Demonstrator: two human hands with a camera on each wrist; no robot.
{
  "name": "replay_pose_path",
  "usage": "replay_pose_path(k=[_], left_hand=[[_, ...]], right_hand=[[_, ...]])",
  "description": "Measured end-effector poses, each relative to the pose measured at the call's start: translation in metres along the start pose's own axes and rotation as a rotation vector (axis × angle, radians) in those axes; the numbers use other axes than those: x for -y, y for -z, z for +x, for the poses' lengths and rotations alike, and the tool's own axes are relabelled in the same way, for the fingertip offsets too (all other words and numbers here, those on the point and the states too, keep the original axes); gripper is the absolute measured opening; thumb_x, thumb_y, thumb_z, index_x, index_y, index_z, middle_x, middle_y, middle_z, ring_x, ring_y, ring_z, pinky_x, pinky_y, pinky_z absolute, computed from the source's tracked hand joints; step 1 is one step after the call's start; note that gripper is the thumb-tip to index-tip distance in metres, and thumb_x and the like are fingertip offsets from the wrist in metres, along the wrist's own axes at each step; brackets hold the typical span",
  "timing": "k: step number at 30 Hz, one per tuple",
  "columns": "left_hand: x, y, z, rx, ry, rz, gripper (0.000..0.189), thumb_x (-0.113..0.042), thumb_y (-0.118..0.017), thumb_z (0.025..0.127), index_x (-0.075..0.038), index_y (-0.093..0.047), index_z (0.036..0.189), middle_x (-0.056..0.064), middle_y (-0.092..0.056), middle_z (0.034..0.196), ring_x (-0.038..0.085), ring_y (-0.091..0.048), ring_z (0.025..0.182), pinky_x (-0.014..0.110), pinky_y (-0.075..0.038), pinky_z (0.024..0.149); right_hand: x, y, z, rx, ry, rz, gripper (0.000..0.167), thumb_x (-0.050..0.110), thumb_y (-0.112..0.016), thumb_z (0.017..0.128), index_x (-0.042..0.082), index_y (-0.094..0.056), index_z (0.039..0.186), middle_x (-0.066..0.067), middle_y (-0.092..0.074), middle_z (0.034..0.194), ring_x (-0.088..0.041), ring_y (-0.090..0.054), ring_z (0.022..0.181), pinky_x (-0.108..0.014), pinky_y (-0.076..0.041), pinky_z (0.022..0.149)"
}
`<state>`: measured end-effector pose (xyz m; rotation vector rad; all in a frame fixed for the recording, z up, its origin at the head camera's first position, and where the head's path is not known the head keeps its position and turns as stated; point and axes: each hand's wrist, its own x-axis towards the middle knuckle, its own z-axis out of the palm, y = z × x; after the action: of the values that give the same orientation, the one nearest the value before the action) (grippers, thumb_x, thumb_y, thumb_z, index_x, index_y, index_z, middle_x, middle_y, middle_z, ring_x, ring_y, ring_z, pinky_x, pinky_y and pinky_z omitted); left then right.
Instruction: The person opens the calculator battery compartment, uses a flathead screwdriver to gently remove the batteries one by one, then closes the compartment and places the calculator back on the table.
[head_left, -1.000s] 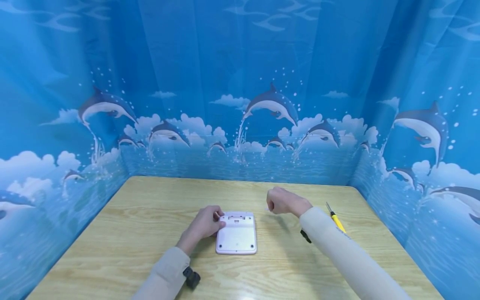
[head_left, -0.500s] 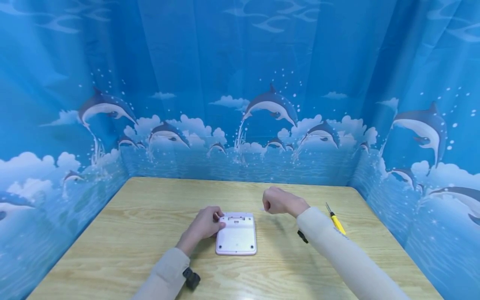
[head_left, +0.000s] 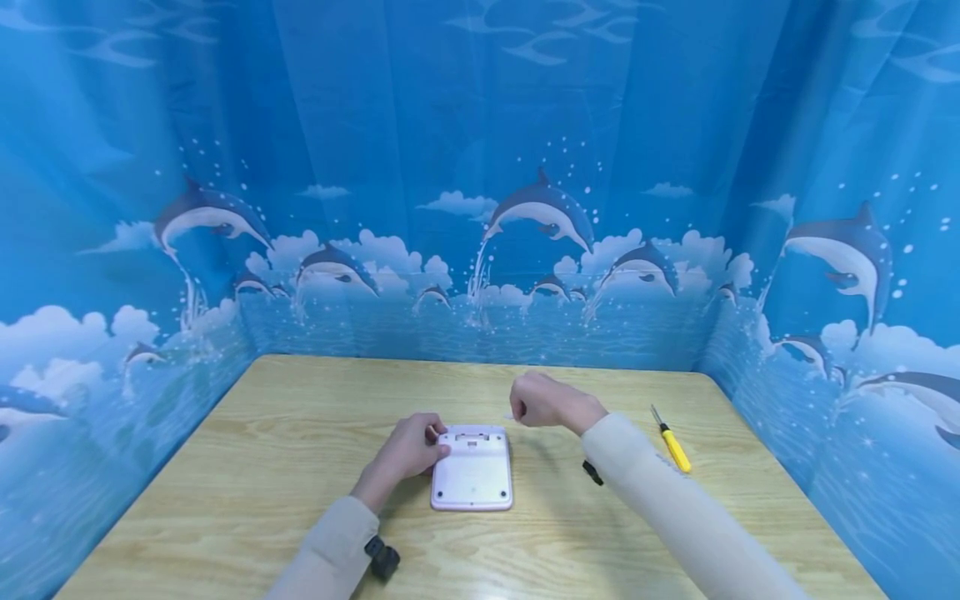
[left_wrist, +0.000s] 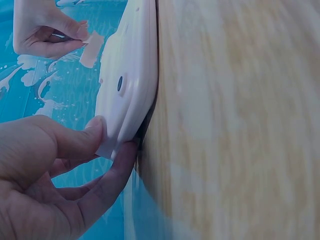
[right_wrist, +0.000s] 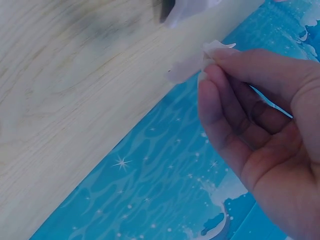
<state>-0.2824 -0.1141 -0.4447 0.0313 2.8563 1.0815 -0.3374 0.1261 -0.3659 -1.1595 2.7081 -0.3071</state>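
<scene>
A pale pinkish-white calculator (head_left: 472, 482) lies back side up on the table, its keys out of sight. Near its far edge the battery compartment (head_left: 472, 437) is uncovered. My left hand (head_left: 408, 446) pinches the calculator's far left corner, thumb on top and a finger under the rim, as the left wrist view shows. Just beyond the far right corner, my right hand (head_left: 553, 402) hovers above the table. Between its thumb and fingertips it pinches a small white battery cover (right_wrist: 187, 69), which also shows beside the calculator in the left wrist view.
A screwdriver (head_left: 677, 448) with a yellow handle lies on the wooden table (head_left: 322, 400), right of the right forearm. Blue dolphin-print curtains (head_left: 420, 167) enclose the table at the back and both sides.
My right hand has moved left with the battery cover, closer to the calculator's far right corner. The left hand and the calculator have stayed in place.
</scene>
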Motion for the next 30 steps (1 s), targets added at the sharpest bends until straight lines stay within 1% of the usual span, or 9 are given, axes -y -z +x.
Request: replay_pose_path(k=[6, 8, 9, 12, 14, 16, 18, 23, 30], left_hand=[[0.000, 0.000, 0.001, -0.004, 0.016, 0.001, 0.018, -0.014, -0.078, 0.091, -0.013, -0.071, 0.107, 0.010, -0.071, 0.104, 0.021, -0.067, 0.091, 0.035, -0.061, 0.078], [0.000, 0.000, 0.001, -0.007, 0.026, -0.001, 0.019, -0.014, -0.078, 0.090, -0.013, -0.071, 0.107, 0.010, -0.071, 0.104, 0.021, -0.067, 0.090, 0.035, -0.061, 0.077], [0.000, -0.001, 0.001, -0.007, 0.029, -0.002, 0.019, -0.013, -0.078, 0.090, -0.013, -0.071, 0.107, 0.010, -0.071, 0.104, 0.020, -0.067, 0.090, 0.034, -0.061, 0.076], [0.000, -0.001, 0.001, -0.006, 0.033, -0.005, 0.018, -0.013, -0.078, 0.090, -0.013, -0.071, 0.107, 0.010, -0.070, 0.104, 0.020, -0.067, 0.089, 0.033, -0.061, 0.075], [0.001, 0.000, 0.001, -0.005, 0.023, -0.005, 0.018, -0.013, -0.078, 0.090, -0.013, -0.071, 0.106, 0.010, -0.070, 0.104, 0.020, -0.067, 0.089, 0.033, -0.061, 0.075], [0.002, 0.000, 0.001, -0.005, 0.015, -0.010, 0.017, -0.013, -0.078, 0.090, -0.012, -0.071, 0.106, 0.010, -0.071, 0.104, 0.020, -0.067, 0.088, 0.034, -0.061, 0.075], [0.002, 0.001, 0.001, -0.005, 0.003, -0.009, 0.017, -0.013, -0.078, 0.090, -0.012, -0.071, 0.106, 0.010, -0.071, 0.103, 0.020, -0.066, 0.088, 0.034, -0.060, 0.076], [0.002, 0.001, 0.001, 0.003, -0.010, -0.002, 0.017, -0.014, -0.078, 0.091, -0.012, -0.071, 0.105, 0.010, -0.071, 0.103, 0.019, -0.066, 0.087, 0.033, -0.060, 0.075], [0.001, 0.001, 0.001, 0.009, -0.008, 0.004, 0.017, -0.014, -0.078, 0.091, -0.011, -0.070, 0.106, 0.010, -0.071, 0.103, 0.019, -0.066, 0.086, 0.032, -0.060, 0.072]], right_hand=[[0.009, 0.001, 0.005, -0.003, 0.016, -0.009, 0.039, -0.012, -0.058, 0.086, 0.015, -0.061, 0.058, 0.008, -0.039, 0.053, -0.009, -0.025, 0.052, -0.021, -0.028, 0.052], [0.012, 0.001, 0.008, -0.001, 0.027, -0.014, 0.038, -0.012, -0.058, 0.085, 0.014, -0.061, 0.058, 0.007, -0.038, 0.054, -0.009, -0.025, 0.053, -0.021, -0.028, 0.053], [0.013, 0.001, 0.009, -0.001, 0.029, -0.019, 0.037, -0.012, -0.059, 0.085, 0.014, -0.063, 0.060, 0.007, -0.041, 0.054, -0.009, -0.027, 0.053, -0.020, -0.029, 0.053], [0.018, 0.000, 0.012, 0.001, 0.027, -0.031, 0.030, -0.011, -0.061, 0.086, 0.010, -0.073, 0.068, 0.008, -0.054, 0.059, -0.006, -0.038, 0.052, -0.018, -0.037, 0.055], [0.021, -0.001, 0.014, -0.001, 0.029, -0.039, 0.026, -0.009, -0.063, 0.086, 0.009, -0.078, 0.075, 0.006, -0.064, 0.065, -0.005, -0.047, 0.055, -0.018, -0.044, 0.057], [0.024, -0.002, 0.017, -0.001, 0.029, -0.047, 0.023, -0.008, -0.064, 0.087, 0.008, -0.080, 0.081, 0.003, -0.070, 0.072, -0.005, -0.053, 0.058, -0.019, -0.049, 0.060], [0.027, -0.003, 0.020, -0.001, 0.029, -0.051, 0.022, -0.007, -0.065, 0.087, 0.008, -0.080, 0.083, 0.001, -0.074, 0.076, -0.005, -0.056, 0.060, -0.019, -0.052, 0.061], [0.036, -0.005, 0.024, 0.003, 0.030, -0.050, 0.019, -0.006, -0.068, 0.087, 0.008, -0.081, 0.085, 0.000, -0.075, 0.079, -0.005, -0.060, 0.064, -0.018, -0.054, 0.063], [0.043, -0.010, 0.029, 0.004, 0.054, -0.064, 0.021, -0.008, -0.067, 0.085, 0.007, -0.080, 0.085, -0.002, -0.074, 0.076, -0.005, -0.057, 0.060, -0.016, -0.052, 0.060]])
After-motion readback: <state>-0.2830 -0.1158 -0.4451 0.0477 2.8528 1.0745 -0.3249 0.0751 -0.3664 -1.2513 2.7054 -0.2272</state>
